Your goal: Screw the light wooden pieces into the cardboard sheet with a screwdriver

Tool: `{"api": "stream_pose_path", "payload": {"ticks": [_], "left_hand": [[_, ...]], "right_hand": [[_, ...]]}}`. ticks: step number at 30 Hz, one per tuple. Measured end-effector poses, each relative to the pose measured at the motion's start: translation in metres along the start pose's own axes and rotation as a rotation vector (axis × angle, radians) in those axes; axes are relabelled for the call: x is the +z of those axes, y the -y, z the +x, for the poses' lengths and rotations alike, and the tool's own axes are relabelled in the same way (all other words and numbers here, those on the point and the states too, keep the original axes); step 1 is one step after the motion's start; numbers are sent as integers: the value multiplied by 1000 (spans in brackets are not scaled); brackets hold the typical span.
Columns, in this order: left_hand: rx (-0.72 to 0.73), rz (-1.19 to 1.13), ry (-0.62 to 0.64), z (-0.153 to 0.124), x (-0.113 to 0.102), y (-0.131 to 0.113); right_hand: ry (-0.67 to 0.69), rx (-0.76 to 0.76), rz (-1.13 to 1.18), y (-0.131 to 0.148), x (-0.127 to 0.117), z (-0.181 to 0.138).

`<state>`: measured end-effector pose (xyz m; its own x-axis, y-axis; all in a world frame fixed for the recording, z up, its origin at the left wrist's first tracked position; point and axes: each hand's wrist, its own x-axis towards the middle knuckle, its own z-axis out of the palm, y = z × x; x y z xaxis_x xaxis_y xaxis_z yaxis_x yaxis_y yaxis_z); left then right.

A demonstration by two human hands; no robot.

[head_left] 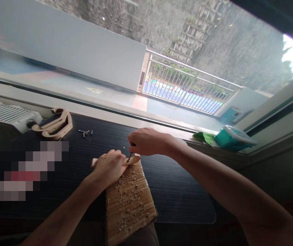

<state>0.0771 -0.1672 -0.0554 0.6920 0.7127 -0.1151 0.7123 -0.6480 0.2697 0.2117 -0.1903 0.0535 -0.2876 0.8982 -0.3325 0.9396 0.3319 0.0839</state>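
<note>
My left hand [111, 166] is closed over a pale wooden piece [135, 159], pressing it against the far end of a piece of corrugated cardboard [111, 213]. The wooden piece sticks out on both sides of that hand. In my right hand [146, 141] is a screwdriver [129, 156], its dark handle mostly hidden by the fingers. The thin shaft points down, and its tip meets the wood beside my left fingers. Small light crumbs and dark holes are scattered over the cardboard, which reaches from the table over my leg.
Several screws [84, 132] lie on the dark table [177, 191]. Curved wooden parts [65, 124] rest at the back left, beside a white slatted object [10, 114]. Near the window stand a teal box [232, 140] and a green cloth [204, 138]. A pixelated patch covers the left.
</note>
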Motion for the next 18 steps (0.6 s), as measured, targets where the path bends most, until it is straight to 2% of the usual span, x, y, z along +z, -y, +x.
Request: {"api": "stream_pose_path", "payload": {"ticks": [3, 9, 18], "left_hand": [[13, 3, -25, 1, 3, 1], [26, -18, -173, 4, 11, -4], [13, -24, -192, 7, 16, -2]], "right_hand": [[-10, -7, -1, -1, 1, -1], [-20, -11, 22, -4, 3, -4], [-28, -31, 44, 0, 2, -5]]}}
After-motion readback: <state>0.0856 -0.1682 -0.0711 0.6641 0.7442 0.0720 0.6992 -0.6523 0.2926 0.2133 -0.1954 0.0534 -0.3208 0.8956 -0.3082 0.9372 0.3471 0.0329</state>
